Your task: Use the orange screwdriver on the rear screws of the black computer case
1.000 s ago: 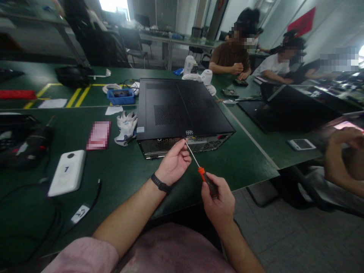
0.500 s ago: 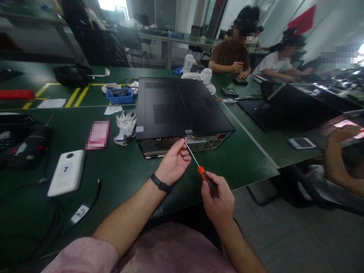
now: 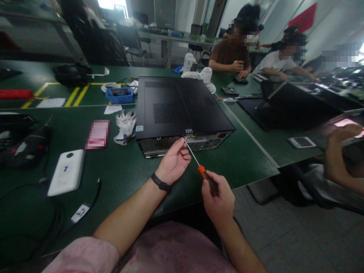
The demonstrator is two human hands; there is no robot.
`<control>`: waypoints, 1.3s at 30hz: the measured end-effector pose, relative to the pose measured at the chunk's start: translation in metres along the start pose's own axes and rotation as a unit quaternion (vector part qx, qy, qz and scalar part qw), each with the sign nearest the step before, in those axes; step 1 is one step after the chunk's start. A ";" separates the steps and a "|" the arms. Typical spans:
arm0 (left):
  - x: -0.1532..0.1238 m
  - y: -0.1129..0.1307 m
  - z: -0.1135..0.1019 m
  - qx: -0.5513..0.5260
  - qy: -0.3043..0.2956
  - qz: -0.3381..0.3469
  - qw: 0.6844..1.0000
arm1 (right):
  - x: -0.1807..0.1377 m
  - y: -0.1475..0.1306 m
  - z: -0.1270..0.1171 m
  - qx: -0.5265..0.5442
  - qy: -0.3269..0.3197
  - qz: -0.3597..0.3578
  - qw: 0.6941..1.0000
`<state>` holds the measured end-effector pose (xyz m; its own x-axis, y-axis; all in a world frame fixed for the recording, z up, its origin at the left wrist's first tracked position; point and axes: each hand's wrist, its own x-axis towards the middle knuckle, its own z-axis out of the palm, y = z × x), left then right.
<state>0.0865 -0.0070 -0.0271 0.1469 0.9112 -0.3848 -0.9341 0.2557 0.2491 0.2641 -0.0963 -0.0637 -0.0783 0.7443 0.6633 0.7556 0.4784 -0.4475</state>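
My right hand (image 3: 218, 197) is closed around the brown-and-orange grip of a long-shafted screwdriver (image 3: 201, 169), held slantwise near the front edge of the green tabletop (image 3: 250, 159). The tip of its thin metal shaft is at the near edge of a flat, black, rectangular metal computer case (image 3: 184, 108), about midway along the ported panel facing me. My left hand (image 3: 175, 161) is turned palm up there, thumb and forefinger together around the tip; I cannot tell whether they pinch the shaft or something tiny.

Hardly anything has changed over the last second: both hands, the screwdriver and the case keep their places, so I judge that I am holding the tip steady on one spot. The case lies flat, set back from the tabletop's front edge. Beside its left edge rests a pair of grey-and-white fabric gloves (image 3: 125, 127), with a blue rectangular plastic bin (image 3: 119, 99) behind them.
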 end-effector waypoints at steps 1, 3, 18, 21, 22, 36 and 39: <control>0.000 0.000 0.000 -0.002 0.001 0.000 1.000 | 0.000 0.000 0.000 0.000 0.000 0.002 1.000; -0.001 0.000 0.000 -0.005 0.002 0.000 1.000 | 0.000 0.000 0.000 0.001 -0.001 0.007 1.000; 0.002 0.000 -0.004 0.013 -0.008 0.007 1.000 | 0.001 -0.001 0.000 -0.004 -0.001 0.013 1.000; 0.003 0.000 -0.004 0.010 -0.006 0.008 1.000 | 0.002 -0.001 -0.001 -0.006 0.000 0.009 1.000; 0.003 0.000 -0.004 0.010 -0.007 0.008 1.000 | 0.002 -0.001 -0.001 -0.007 0.001 0.008 1.000; 0.004 0.000 -0.005 0.016 -0.004 0.007 1.000 | 0.000 -0.003 0.002 -0.017 0.011 0.015 1.000; 0.004 0.001 -0.005 0.016 -0.007 0.008 1.000 | 0.000 -0.004 0.003 -0.018 0.018 0.015 1.000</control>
<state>0.0848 -0.0046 -0.0334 0.1360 0.9200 -0.3675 -0.9260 0.2500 0.2831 0.2595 -0.0970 -0.0636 -0.0333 0.7403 0.6714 0.7803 0.4390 -0.4454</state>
